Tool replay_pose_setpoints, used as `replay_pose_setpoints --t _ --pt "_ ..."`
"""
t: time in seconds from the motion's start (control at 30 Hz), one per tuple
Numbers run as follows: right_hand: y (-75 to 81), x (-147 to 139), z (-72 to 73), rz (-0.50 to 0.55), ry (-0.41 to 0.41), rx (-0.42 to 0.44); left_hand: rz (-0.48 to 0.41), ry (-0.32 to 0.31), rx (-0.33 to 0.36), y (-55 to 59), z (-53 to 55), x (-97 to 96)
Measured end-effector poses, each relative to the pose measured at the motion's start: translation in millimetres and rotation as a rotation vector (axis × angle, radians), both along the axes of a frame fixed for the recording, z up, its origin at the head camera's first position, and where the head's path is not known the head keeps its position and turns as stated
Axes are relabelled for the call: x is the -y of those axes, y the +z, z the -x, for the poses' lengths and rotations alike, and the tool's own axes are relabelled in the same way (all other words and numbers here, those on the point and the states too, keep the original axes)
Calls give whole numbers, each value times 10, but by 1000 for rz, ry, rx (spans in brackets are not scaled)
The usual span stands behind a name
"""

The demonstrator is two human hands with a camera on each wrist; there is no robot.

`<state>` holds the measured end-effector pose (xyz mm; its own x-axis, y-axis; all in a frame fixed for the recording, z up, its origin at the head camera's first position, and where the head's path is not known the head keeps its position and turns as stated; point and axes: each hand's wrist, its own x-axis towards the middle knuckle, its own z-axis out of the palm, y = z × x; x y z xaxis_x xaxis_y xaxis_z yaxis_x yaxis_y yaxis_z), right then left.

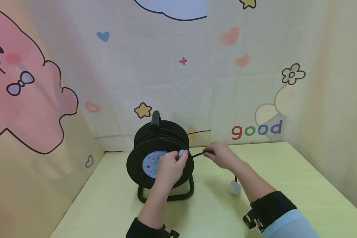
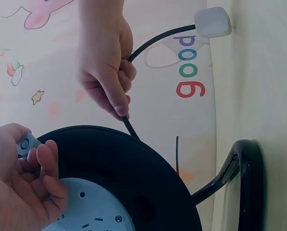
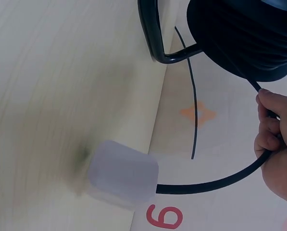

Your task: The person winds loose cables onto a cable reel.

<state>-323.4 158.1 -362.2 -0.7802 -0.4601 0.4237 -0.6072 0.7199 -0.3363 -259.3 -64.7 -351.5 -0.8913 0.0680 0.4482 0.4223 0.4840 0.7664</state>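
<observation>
A black cable reel (image 1: 131,165) with a pale blue socket face (image 1: 151,165) stands on its tubular stand (image 1: 178,197). My left hand (image 1: 170,167) pinches the small light-blue crank knob (image 2: 28,143) near the rim of the reel's front disc. To the right of the reel, my right hand (image 1: 221,154) grips the black cable (image 3: 205,187) that leads off the drum. Past that hand the cable curves down to a white plug (image 1: 235,187), which hangs close over the table. More cable (image 3: 263,29) lies wound in layers on the drum.
The reel's black carrying handle (image 1: 155,120) rises at the top. Under it all is a pale yellow-green table (image 1: 300,191), backed by a printed cloth (image 1: 172,79) with cartoon shapes and the word "good". Cloth also stands along both sides.
</observation>
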Motion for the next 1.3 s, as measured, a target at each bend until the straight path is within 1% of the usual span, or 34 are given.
replay_pose_setpoints --t 0.13,0.2,0.3,0.37,0.47,0.57,0.73,0.87,1.0,1.1,1.2,1.3 --pt "-13 1 7 -2 -3 -1 6 -4 13 13 -5 2" --pt "-12 -5 4 2 -6 14 10 -5 13 18 -10 4" --pt "-11 -32 -5 11 -11 62 20 -2 9 21 -20 8" --pt "-16 -83 -18 10 -19 110 27 -1 6 22 -26 4" --pt "-13 -205 -43 0 -37 170 34 -3 3 23 -30 1" --pt "16 -380 -73 -16 -41 200 38 -9 3 20 -27 3" --pt "108 -727 -135 -36 -35 203 25 -24 24 3 -13 14" --pt "187 -1012 -217 -52 -61 182 27 -23 24 -12 1 18" --pt "219 -1249 -308 -22 -78 223 26 -24 20 -11 1 15" --pt "208 -1360 -342 24 -79 253 18 -30 27 -9 -1 12" --pt "196 -1403 -350 50 -67 235 14 -32 29 -10 -2 7" --pt "194 -1415 -346 55 -60 212 21 -29 27 -15 -2 -2"
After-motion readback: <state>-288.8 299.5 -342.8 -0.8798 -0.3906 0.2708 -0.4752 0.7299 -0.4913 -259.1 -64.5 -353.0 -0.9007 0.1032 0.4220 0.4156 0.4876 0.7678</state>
